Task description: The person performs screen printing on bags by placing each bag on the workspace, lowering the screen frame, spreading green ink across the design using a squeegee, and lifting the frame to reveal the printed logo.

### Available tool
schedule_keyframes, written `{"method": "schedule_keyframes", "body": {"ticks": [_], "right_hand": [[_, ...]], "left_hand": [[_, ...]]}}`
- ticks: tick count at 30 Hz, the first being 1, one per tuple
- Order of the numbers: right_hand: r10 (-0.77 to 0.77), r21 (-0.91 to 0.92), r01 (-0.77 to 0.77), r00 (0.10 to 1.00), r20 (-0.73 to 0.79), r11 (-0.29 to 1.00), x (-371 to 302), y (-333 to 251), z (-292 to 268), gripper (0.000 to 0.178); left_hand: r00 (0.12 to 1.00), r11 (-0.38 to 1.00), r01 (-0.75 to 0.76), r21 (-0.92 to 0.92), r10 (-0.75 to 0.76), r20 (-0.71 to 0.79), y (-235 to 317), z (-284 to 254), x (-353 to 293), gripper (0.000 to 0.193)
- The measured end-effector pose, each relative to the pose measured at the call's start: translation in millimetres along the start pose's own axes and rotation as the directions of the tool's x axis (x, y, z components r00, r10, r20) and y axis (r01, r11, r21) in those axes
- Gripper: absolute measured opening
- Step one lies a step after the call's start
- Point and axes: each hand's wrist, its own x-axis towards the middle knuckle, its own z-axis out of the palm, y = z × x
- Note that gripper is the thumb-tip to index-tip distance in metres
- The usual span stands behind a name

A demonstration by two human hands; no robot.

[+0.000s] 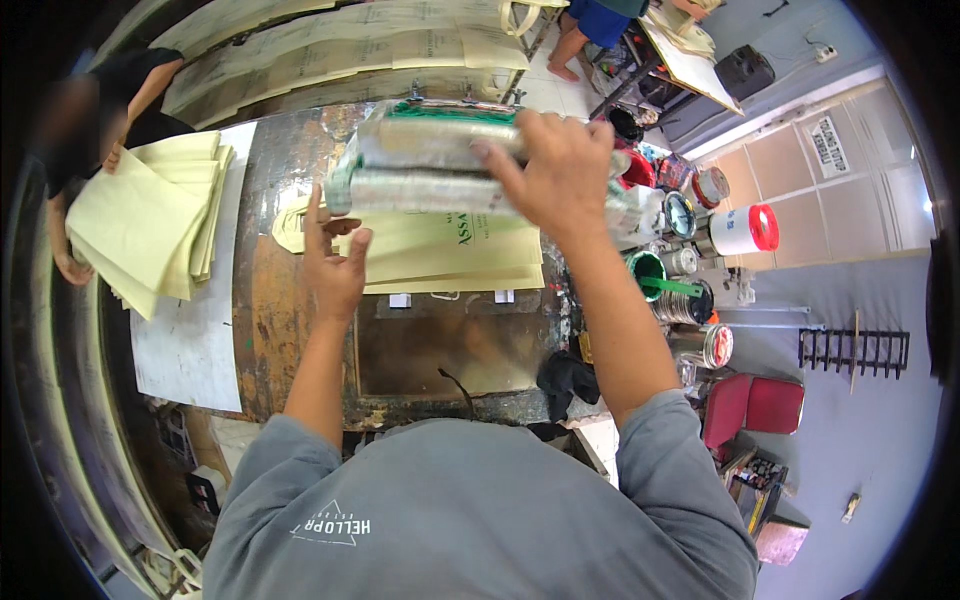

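A screen-printing frame [430,190], wrapped in shiny tape with green ink at its edges, is tilted up over the worktable and smeared by motion. My right hand [560,175] grips it toward its right end, fingers over the top and thumb on the near side. At its left near corner my left hand [335,260] has the fingers apart, index finger pointing up; whether it touches the frame I cannot tell. Below lies a pale yellow fabric bag [420,265] with dark green print, its handle end beside my left hand.
The stained worktable [275,340] carries a black cloth [568,380] at its near right. Ink pots, including an open green one [645,268], crowd the right side. At left a co-worker's hand [75,265] is by a stack of yellow bags [150,220]. Printed bags [400,50] hang on far racks.
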Motion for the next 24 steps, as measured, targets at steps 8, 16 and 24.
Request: {"method": "schedule_keyframes", "body": {"ticks": [8, 16, 24], "right_hand": [[0.031, 0.046, -0.03, 0.999, -0.018, 0.999, 64.9, 22.8, 2.1, 0.06], [0.027, 0.118, -0.017, 0.996, -0.084, 0.993, 70.5, 18.7, 2.1, 0.064], [0.042, 0.061, -0.039, 0.998, -0.045, 0.997, 73.0, 26.3, 3.8, 0.062]], "left_hand": [[0.975, 0.508, 0.18, 0.842, -0.204, -0.085, -155.6, -32.0, -62.0, 0.073], [0.982, 0.817, 0.185, 0.546, -0.144, -0.118, -180.9, -50.7, -34.7, 0.044], [0.899, 0.923, 0.345, 0.172, -0.378, 0.222, -44.1, -151.0, 136.1, 0.053]]}}
